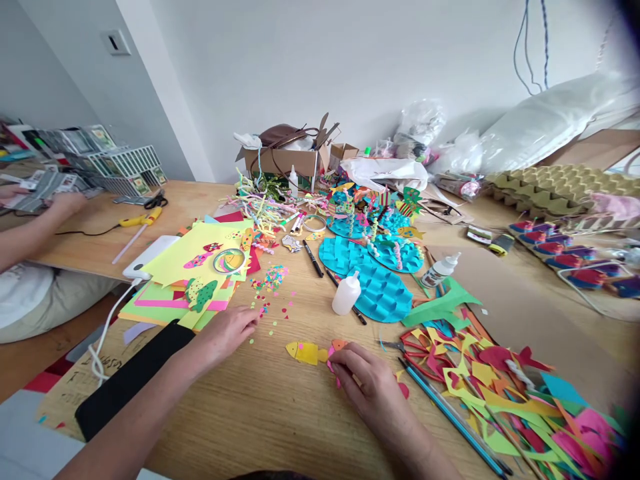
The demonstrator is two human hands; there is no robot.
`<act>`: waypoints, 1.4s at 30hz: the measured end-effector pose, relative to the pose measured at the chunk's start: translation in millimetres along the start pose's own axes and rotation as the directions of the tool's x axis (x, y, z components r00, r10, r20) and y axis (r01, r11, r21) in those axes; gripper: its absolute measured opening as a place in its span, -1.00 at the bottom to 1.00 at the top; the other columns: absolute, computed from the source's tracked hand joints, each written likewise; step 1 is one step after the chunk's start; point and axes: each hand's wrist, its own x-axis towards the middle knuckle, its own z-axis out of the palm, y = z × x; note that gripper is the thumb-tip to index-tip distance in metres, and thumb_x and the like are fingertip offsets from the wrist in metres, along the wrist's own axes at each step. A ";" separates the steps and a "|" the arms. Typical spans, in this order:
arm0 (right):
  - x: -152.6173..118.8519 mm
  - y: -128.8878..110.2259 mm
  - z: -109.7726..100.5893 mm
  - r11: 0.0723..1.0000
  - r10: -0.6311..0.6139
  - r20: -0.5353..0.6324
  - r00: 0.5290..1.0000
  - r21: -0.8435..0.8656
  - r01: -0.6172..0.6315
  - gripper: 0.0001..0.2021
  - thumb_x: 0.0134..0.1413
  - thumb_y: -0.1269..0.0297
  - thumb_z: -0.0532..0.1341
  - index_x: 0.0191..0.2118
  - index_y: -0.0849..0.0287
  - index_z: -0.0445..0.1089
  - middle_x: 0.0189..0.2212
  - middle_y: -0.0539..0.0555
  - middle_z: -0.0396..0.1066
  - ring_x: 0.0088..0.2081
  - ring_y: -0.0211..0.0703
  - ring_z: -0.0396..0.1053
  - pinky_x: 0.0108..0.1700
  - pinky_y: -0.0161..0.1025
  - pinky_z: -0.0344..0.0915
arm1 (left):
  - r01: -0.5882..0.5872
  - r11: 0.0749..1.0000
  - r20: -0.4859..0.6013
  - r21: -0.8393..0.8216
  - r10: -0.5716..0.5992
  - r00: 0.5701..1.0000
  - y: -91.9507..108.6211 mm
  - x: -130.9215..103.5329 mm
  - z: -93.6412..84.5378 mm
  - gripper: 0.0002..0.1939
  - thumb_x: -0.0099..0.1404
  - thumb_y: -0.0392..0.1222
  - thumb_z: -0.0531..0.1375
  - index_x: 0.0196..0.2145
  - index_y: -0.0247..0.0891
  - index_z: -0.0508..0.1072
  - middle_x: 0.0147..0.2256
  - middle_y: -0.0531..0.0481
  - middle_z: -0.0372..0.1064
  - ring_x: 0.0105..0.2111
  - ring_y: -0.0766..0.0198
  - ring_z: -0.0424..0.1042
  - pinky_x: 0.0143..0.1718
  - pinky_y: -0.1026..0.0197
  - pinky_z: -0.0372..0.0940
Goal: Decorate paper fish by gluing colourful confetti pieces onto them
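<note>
Right hand (367, 383) pinches a pink fish (334, 351) at lower centre, undecorated; left hand (227, 331) spread flat; yellow fish (306, 352) finished beside it

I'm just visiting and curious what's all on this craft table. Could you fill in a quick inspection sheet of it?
Surface: wooden table, mostly covered.
Job's things: pink paper piece under the right hand; yellow paper fish beside it; confetti dots.
Clutter: paper stack, paper scraps, glue bottle, blue paper discs, cardboard box, egg cartons.
Grips: left hand flat on the table, open; right hand pinching the pink piece.
Cables: white cable at the left edge.
Surroundings: another person's arm at left; white wall.
</note>
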 end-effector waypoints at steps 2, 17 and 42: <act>0.8 -0.7 -0.1 1.000 -0.002 -0.002 1.000 -0.003 0.002 -0.82 0.12 0.39 -0.01 -0.34 0.17 0.32 -0.40 0.08 0.34 -0.39 -0.26 0.33 -0.37 -0.38 0.23 | -0.035 0.999 -0.052 -0.018 0.034 0.998 3.6 6.9 6.3 -0.84 0.15 -0.36 -0.01 -0.42 -0.22 0.34 -0.40 0.05 0.33 -0.35 0.29 0.31 -0.36 0.32 0.12; -0.7 6.0 0.6 1.000 0.029 0.029 0.999 -0.010 -0.029 -0.83 0.12 0.39 -0.01 -0.34 0.17 0.32 -0.47 0.04 0.32 -0.44 -0.26 0.31 -0.43 -0.38 0.20 | -0.093 0.996 -0.095 0.017 0.094 0.991 9.5 28.5 27.5 -0.84 0.17 -0.39 -0.02 -0.46 -0.25 0.30 -0.43 0.04 0.27 -0.39 0.29 0.27 -0.37 0.29 0.14; 0.0 5.8 -0.8 0.999 0.047 0.049 0.998 0.016 -0.047 -0.81 0.14 0.38 -0.03 -0.35 0.17 0.32 -0.45 0.05 0.32 -0.44 -0.26 0.31 -0.42 -0.36 0.21 | 0.047 0.994 -0.181 0.095 -0.030 0.983 -29.4 44.9 -4.9 -0.81 0.14 -0.42 -0.01 -0.44 -0.25 0.36 -0.43 0.01 0.32 -0.39 0.28 0.31 -0.36 0.29 0.13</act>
